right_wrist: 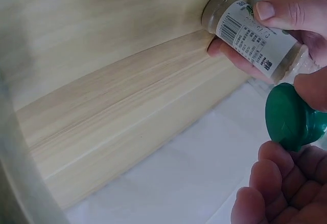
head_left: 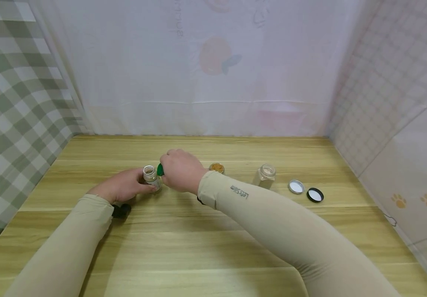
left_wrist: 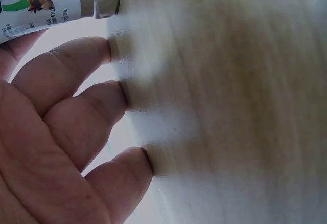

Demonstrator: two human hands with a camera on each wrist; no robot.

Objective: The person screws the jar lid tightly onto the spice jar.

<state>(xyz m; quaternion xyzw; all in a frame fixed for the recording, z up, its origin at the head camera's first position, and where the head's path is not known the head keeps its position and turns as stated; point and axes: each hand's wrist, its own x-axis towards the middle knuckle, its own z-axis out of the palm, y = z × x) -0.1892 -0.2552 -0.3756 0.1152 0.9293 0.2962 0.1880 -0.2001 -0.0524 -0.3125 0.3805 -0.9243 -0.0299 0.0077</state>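
Observation:
My left hand [head_left: 126,185] grips a small glass spice jar [head_left: 151,176] at the left of the table, thumb on one side and fingers on the other. The jar's mouth is uncovered, and a white printed label [right_wrist: 258,36] wraps its side in the right wrist view. Just right of the mouth, my right hand [head_left: 181,170] pinches a green cap [right_wrist: 288,116] between thumb and fingers, apart from the jar. In the left wrist view, the left hand's other fingers [left_wrist: 84,106] reach down to the tabletop beside the jar.
Partly behind the right forearm stand a jar of orange-brown contents [head_left: 217,167] and a jar of pale powder [head_left: 266,175], both uncovered. Farther right lie a silver-rimmed lid [head_left: 296,187] and a black-rimmed lid [head_left: 315,195]. Fabric walls [head_left: 206,111] enclose the wooden table [head_left: 183,247] behind and on both sides.

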